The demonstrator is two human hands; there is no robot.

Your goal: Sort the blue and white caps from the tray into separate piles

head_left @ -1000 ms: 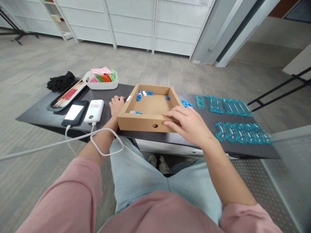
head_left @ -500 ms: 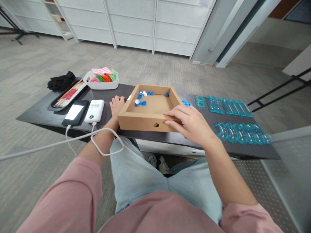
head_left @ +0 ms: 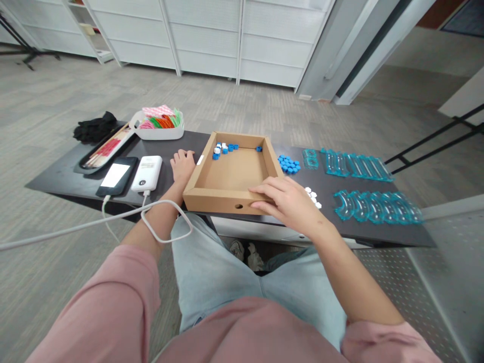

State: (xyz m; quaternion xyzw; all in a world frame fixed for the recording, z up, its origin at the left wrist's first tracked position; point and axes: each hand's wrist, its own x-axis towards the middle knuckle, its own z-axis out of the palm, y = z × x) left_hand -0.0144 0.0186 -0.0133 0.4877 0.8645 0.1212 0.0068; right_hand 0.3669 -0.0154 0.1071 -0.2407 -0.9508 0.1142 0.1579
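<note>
A shallow cardboard box [head_left: 212,201] stands in front of me at the table's front edge. My right hand [head_left: 282,201] grips its near right corner, thumb on the outer front wall and fingers over the rim. Beside the box's left wall, my left hand [head_left: 182,164] lies on the table with its fingers stretched out. Inside the box, several small blue and white hexagonal pieces [head_left: 224,148] gather in the far left corner. A lone blue piece [head_left: 259,148] sits in the far right corner. Right of the box are a pile of blue hexagonal pieces [head_left: 289,165] and some white ones [head_left: 313,196].
Teal clear plastic pieces [head_left: 378,207] lie in rows on the dark table's right side. On the left are a white power bank [head_left: 147,173] and a phone [head_left: 117,176] with cables, a black tray [head_left: 108,148], a white basket [head_left: 161,132] and black cloth [head_left: 95,127].
The box's near side has come down and slightly left with my right hand. Pieces inside have slid to the far left corner. The piles on the right are more exposed. My left hand stays put.
</note>
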